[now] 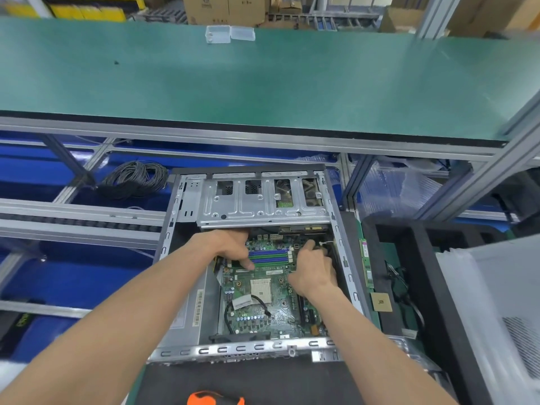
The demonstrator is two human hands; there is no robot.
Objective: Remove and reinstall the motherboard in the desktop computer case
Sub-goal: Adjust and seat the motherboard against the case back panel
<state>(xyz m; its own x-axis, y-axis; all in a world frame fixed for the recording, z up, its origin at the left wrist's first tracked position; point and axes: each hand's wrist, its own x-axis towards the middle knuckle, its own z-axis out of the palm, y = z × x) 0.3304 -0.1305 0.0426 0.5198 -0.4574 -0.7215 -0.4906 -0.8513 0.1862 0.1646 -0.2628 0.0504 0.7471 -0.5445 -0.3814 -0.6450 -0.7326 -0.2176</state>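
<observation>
An open desktop case (187,206) lies on its side in front of me. The green motherboard (263,311) sits inside it, with blue memory slots at its far end and a bare white CPU socket in the middle. My left hand (230,247) rests on the board's far left part, fingers spread by the memory slots, thumb pointing toward the socket. My right hand (314,267) is at the board's far right edge, fingers curled around something small by a white cable tie; what it grips is hidden. A black cable (257,302) loops over the board.
A silver drive cage (263,200) spans the case's far end. A memory stick (367,264) and a CPU chip (381,301) lie right of the case. A cable coil (134,179) sits far left. An orange-handled tool (214,399) lies near me. A green conveyor (263,77) runs beyond.
</observation>
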